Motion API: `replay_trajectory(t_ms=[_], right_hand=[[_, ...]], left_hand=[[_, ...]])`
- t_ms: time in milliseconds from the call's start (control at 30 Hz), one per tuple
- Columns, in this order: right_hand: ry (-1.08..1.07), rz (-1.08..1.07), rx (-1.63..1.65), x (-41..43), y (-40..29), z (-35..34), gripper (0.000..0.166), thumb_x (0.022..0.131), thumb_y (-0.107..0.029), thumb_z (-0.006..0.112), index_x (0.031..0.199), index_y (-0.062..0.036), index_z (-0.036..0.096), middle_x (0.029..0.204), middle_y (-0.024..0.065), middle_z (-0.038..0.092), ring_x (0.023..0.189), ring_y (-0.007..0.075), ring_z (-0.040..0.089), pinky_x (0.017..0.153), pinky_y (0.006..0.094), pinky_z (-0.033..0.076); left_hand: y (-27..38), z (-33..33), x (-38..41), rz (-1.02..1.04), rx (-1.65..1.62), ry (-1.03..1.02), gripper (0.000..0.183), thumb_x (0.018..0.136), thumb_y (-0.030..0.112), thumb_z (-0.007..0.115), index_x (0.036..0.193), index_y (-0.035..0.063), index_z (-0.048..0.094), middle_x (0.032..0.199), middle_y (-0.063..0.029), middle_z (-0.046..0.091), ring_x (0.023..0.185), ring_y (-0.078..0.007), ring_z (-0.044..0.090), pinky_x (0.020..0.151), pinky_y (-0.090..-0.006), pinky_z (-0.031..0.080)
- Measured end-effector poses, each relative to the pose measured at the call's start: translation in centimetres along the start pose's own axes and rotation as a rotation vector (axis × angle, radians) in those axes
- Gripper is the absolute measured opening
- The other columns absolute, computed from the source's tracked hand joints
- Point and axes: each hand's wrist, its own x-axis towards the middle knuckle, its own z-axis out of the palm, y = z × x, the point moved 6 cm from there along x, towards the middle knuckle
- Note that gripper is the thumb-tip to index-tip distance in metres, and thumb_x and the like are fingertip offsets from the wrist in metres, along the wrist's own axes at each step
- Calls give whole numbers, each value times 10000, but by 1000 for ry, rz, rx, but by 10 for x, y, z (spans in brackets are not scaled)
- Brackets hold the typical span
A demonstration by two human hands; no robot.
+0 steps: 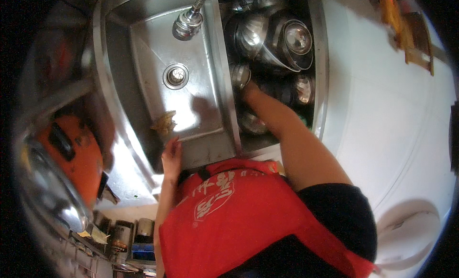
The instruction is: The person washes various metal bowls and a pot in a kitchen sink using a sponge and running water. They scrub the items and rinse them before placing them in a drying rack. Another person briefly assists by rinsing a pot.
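Note:
A stainless steel sink has two basins before me. My left hand (172, 154) is over the front wall of the left basin (157, 63), its fingers loosely bent and nothing seen in them. Just beyond the fingertips lies a crumpled yellow-brown scrap (165, 123), too blurred to name. My right hand (250, 91) reaches down into the right basin, against a small metal bowl (241, 75). Its fingers are hidden in shadow, so a grip cannot be made out. Around it are a large metal bowl (252, 32), a smaller round metal vessel (297, 37) and another metal dish (304, 89).
A faucet head (187, 25) on a flexible hose hangs above the left basin, near its drain (176, 76). An orange container (73, 152) and a shiny metal vessel (53, 184) stand at left. A white surface (387, 106) runs along the right. I wear a red apron (229, 220).

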Motion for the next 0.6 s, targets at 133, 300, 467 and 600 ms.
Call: replay_trajectory(t_ms=[133,300,467,600], right_hand=[[-23,3,7,1,2,4,104,700,-79,557,751,-40,638,821,167,624,774,331,610,681,414,496],[-67,-28,110,-24,-12,14,100,703,-80,555,741,-36,636,814,173,623,769,332,611,683,413,494],[300,6,500,-69,-8,-4,125,718,-83,543,777,-31,640,762,189,616,790,345,617,647,440,498],[235,61,637,-122,-9,-12,111,717,-94,547,757,-33,631,757,206,606,759,360,610,648,458,486]], left_hand=[[17,-6,0,0,98,34,294,890,161,525,1160,47,534,1010,-115,618,902,-160,583,783,-288,464],[10,0,6,59,100,26,286,883,150,526,1148,42,544,1017,-135,630,930,-189,604,808,-307,467],[3,15,14,74,73,-3,282,878,138,530,1143,42,544,992,-131,638,919,-195,618,798,-303,473],[19,20,18,67,96,-49,273,884,135,528,1123,2,537,996,-109,611,887,-167,591,786,-283,471]])
